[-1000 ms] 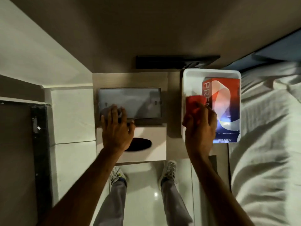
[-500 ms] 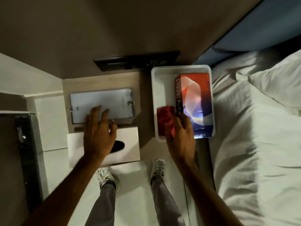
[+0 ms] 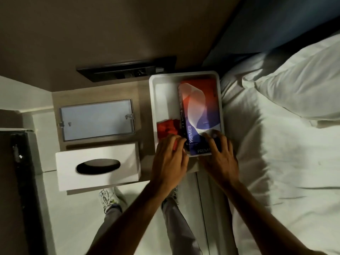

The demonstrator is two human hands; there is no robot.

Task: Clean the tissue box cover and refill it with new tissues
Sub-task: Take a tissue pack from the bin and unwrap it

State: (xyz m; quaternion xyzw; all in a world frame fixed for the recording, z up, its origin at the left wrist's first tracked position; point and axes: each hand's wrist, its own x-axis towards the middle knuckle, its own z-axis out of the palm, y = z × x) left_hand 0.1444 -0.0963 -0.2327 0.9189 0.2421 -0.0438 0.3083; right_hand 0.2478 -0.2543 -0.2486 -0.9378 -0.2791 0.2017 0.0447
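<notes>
New tissue pack [image 3: 199, 115] lies flat in the white tray [image 3: 152, 100], looks light and crushable so I'd pinch its near short end, where my left hand [image 3: 170, 159] and right hand [image 3: 219, 153] rest with fingers loosely spread, nothing gripped; red cloth [image 3: 166, 128] beside it, white cover [image 3: 98, 165] left of the tray.

Two hands, left [image 3: 170, 159] and right [image 3: 219, 155], are reaching into one white tray [image 3: 185, 75], which is holding one tissue pack [image 3: 199, 111] and one red cloth [image 3: 166, 127]; one white tissue box cover [image 3: 97, 164] and one grey panel [image 3: 97, 121] are lying on one bedside table [image 3: 141, 100]
</notes>
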